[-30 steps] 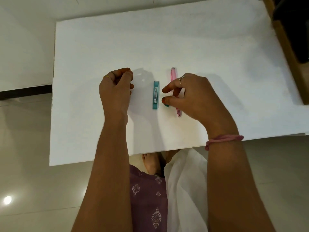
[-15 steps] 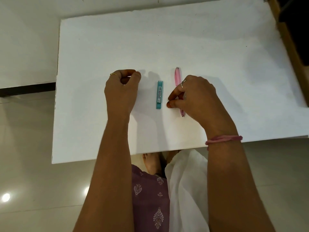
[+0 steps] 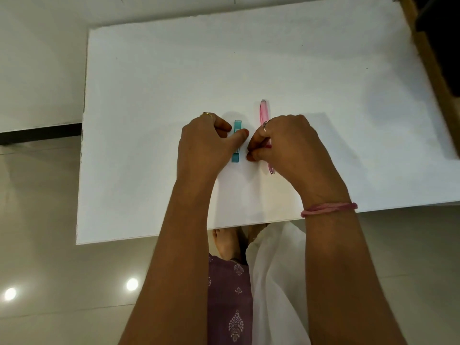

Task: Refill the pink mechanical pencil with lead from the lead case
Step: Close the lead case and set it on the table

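A pink mechanical pencil lies on the white table, pointing toward me. My right hand covers its middle, fingers curled down around the barrel, and only its far end and near tip show. Just to its left lies the teal lead case, parallel to the pencil. My left hand is on the case, with the thumb across its top and the fingers against its left side. Both objects still rest on the table surface.
The table's near edge runs just above my lap and feet. A wooden piece of furniture stands along the table's right side. Glossy floor tiles surround the table on the left and below.
My left hand has moved right from beside the lead case onto it. My right hand has closed down over the pencil's middle. Case and pencil have stayed in place.
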